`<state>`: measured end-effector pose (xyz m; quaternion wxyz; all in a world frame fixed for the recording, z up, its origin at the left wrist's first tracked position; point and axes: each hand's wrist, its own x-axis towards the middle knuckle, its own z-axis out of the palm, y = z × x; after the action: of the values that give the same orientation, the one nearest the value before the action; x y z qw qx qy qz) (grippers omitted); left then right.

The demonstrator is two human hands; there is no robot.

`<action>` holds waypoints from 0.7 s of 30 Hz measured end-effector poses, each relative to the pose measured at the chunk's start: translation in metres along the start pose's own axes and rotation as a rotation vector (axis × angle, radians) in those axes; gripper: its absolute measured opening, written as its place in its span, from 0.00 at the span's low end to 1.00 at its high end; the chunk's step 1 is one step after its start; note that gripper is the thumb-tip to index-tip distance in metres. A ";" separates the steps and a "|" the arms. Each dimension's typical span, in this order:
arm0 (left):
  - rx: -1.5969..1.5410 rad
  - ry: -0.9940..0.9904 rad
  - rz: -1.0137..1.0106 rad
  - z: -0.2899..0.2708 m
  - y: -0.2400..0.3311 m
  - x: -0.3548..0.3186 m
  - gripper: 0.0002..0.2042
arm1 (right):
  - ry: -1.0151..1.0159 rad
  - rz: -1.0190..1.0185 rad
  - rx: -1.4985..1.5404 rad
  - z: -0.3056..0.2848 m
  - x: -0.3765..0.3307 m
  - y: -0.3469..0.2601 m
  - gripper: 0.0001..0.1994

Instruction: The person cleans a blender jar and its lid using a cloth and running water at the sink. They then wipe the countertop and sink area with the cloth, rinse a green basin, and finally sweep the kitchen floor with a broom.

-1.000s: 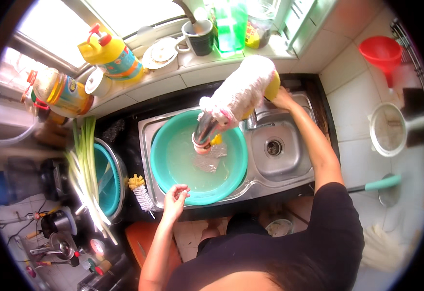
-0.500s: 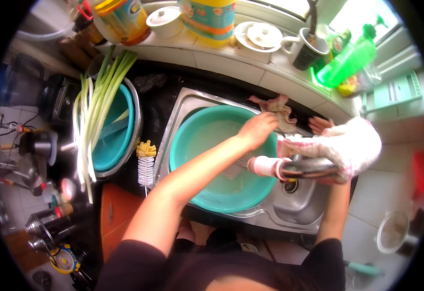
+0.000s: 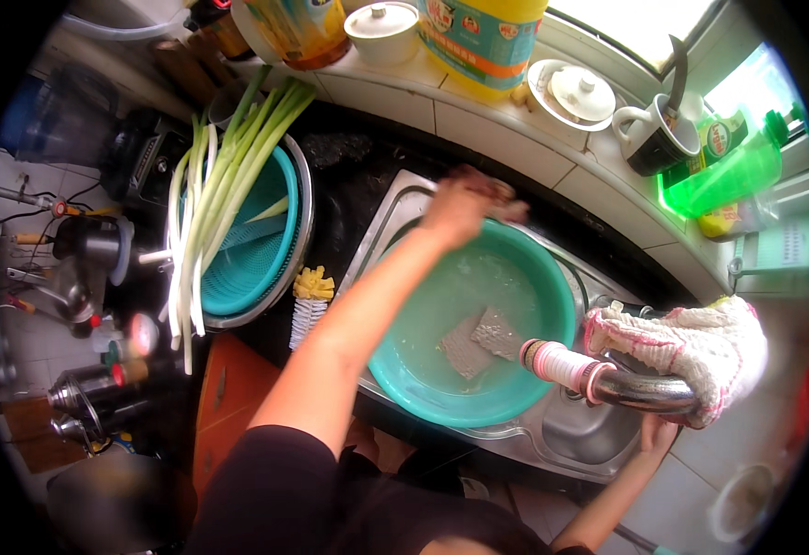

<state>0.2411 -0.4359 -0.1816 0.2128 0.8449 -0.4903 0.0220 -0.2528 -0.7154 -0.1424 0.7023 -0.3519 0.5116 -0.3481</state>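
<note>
At the back edge of the steel sink (image 3: 404,196), my left hand (image 3: 455,213) is closed on a crumpled rag (image 3: 492,192), both smeared by motion. Just below it a teal basin (image 3: 563,305) stands in the sink. Cloudy water fills part of it, and two pale grey textured pads (image 3: 466,350) lie in the water. My right hand (image 3: 656,433) is by the sink's right front corner, below the curved metal faucet (image 3: 645,392); its fingers are largely hidden. A white, pink-edged cloth (image 3: 686,351) drapes over the faucet, whose spout end is wrapped in pink and white.
Left of the sink, long green onions (image 3: 210,203) lie across a teal colander (image 3: 284,222) in a metal bowl. A bottle brush (image 3: 309,310) sits between colander and sink. Lidded pots, a mug (image 3: 654,134) and a green bottle (image 3: 728,180) line the tiled ledge behind.
My left hand has moved left along the sink's back edge with the rag. My right hand has come from behind the faucet to the near right corner. The view has shifted.
</note>
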 end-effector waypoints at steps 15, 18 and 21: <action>0.083 0.057 -0.612 -0.053 -0.056 -0.113 0.15 | -0.980 0.632 -0.720 0.067 -0.153 0.027 0.17; 0.057 0.187 -0.504 -0.072 -0.040 -0.153 0.14 | -1.332 0.689 -0.733 0.146 -0.201 0.059 0.17; -0.158 0.311 -0.474 -0.101 -0.001 -0.202 0.14 | -1.385 -0.068 -0.799 0.237 -0.231 0.118 0.12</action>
<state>0.1550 -0.2313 -0.1396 0.3496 0.9033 -0.2408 0.0627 -0.0636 -0.4266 -0.0788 0.6702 -0.7284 0.0343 0.1380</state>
